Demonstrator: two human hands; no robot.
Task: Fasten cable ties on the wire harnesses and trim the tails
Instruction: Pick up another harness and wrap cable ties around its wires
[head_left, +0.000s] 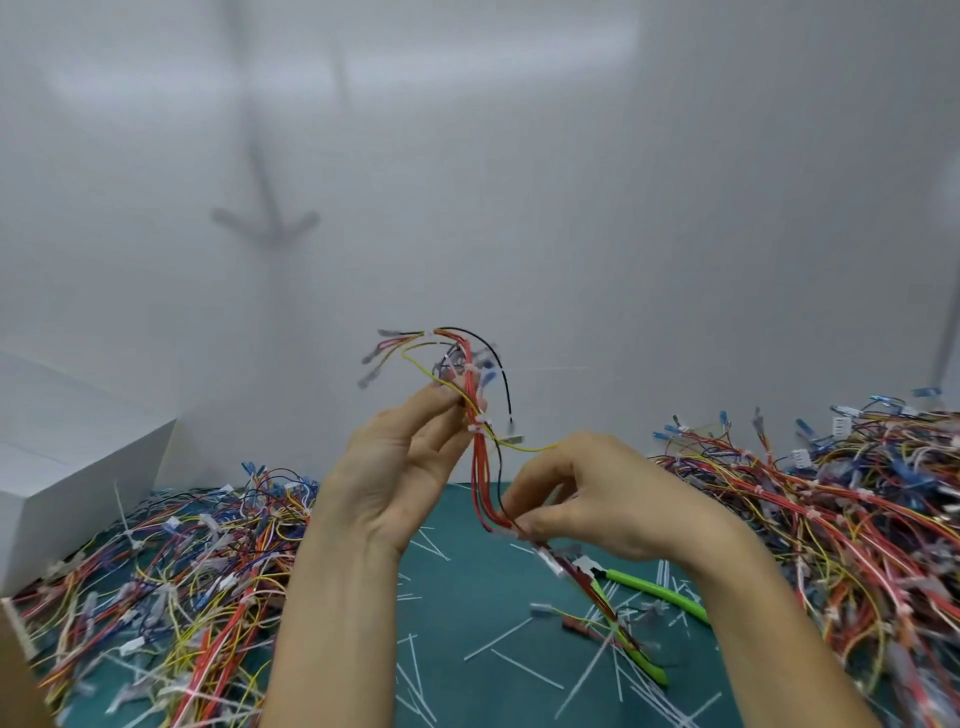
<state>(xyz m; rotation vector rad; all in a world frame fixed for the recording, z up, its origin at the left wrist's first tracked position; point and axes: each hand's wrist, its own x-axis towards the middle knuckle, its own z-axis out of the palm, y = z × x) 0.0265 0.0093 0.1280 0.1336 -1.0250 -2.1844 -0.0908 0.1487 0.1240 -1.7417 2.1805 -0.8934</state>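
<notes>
Green mat (467, 582) strewn with wire work.
The left pile (182, 571) of tangled harnesses fills the lower left of the frame, with a white box (78, 467) at the left edge behind it. The right pile (857, 519) covers the right side. Between them, in the lower middle, white cut tails (524, 662) lie scattered, and green-handled cutters (649, 590) lie among them.
</notes>
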